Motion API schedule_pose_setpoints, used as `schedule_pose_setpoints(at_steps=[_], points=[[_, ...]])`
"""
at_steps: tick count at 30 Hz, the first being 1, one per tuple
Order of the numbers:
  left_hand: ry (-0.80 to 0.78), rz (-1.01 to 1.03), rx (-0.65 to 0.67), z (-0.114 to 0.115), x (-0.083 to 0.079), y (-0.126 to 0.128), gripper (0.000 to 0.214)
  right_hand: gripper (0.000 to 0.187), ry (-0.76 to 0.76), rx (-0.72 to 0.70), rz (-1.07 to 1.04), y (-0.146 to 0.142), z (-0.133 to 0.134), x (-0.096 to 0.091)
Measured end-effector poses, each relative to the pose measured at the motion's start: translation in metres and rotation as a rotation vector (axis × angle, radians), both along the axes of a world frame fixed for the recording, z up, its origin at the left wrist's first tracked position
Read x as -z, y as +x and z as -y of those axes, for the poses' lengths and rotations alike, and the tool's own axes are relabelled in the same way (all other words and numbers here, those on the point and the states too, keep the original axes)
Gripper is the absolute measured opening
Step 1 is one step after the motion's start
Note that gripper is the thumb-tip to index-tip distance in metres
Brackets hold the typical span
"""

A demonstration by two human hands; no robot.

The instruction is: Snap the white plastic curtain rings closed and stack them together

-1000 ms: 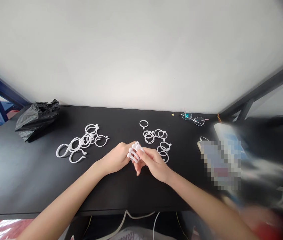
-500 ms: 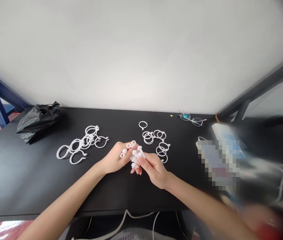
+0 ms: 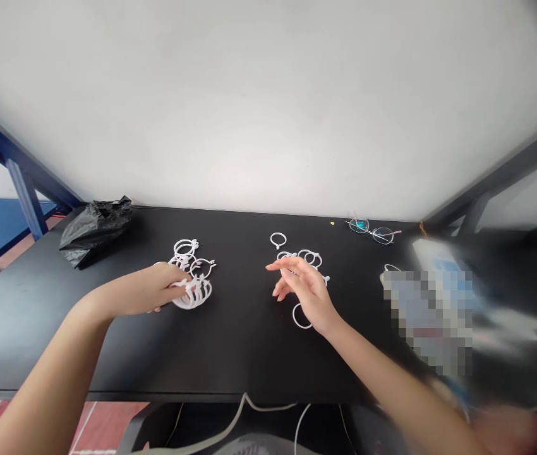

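Several white plastic shower curtain rings [image 3: 193, 302], bunched side by side with their knobbed clasp ends up, are gripped in the fingers of my left hand [image 3: 162, 284]. Just behind them lies a loose pile of the same rings [image 3: 184, 248], partly covered by that hand. My right hand [image 3: 304, 284] is held above the black table with its fingers apart and nothing in them. Beneath and behind it is a second group of rings [image 3: 310, 258], partly hidden. One single ring [image 3: 302, 327] shows below the right wrist, and another ring [image 3: 278, 234] lies farther back.
A crumpled black plastic bag [image 3: 95, 230] sits at the back left of the black table [image 3: 244, 341]. Eyeglasses [image 3: 371, 231] lie near the wall at the right. Beyond the right forearm are a blurred-out object [image 3: 424, 322], a white box and cables.
My hands were together at the middle on a bunch of rings. The left has moved left with the rings; the right has let go, opened and moved right. The view has turned slightly left.
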State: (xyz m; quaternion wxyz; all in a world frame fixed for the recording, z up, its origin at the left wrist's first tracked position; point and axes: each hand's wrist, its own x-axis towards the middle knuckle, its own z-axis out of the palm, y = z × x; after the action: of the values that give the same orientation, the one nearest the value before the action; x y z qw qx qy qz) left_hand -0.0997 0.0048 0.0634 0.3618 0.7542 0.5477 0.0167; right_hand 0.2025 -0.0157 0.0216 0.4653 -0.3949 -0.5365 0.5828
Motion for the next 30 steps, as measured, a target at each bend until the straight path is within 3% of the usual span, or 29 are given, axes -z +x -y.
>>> schedule_pose_setpoints(at_steps=[3, 8, 12, 17, 23, 26, 30], points=[[-0.132, -0.122, 0.009, 0.001, 0.008, -0.009, 0.034, 0.026, 0.010, 0.026, 0.002, 0.000, -0.003, -0.004], [0.035, -0.151, -0.057, 0.003, 0.014, -0.014, 0.023, 0.028, 0.049, 0.185, 0.075, 0.020, -0.017, -0.013], [0.116, -0.094, -0.149, 0.010, 0.012, -0.024, 0.027, 0.026, 0.105, 0.174, 0.455, 0.056, -0.029, -0.018], [0.079, -0.075, -0.187, 0.015, 0.012, -0.028, 0.033, 0.013, 0.244, 0.108, 0.921, 0.083, -0.033, -0.016], [0.040, -0.136, -0.148, 0.015, 0.019, -0.032, 0.039, 0.014, 0.432, -0.130, 1.055, 0.061, -0.036, -0.002], [0.036, -0.196, -0.127, 0.012, 0.027, -0.038, 0.045, 0.013, 0.487, -0.098, 1.097, 0.046, -0.045, 0.000], [0.059, -0.199, -0.138, 0.013, 0.034, -0.044, 0.046, 0.012, 0.480, -0.165, 1.207, 0.037, -0.061, -0.006]])
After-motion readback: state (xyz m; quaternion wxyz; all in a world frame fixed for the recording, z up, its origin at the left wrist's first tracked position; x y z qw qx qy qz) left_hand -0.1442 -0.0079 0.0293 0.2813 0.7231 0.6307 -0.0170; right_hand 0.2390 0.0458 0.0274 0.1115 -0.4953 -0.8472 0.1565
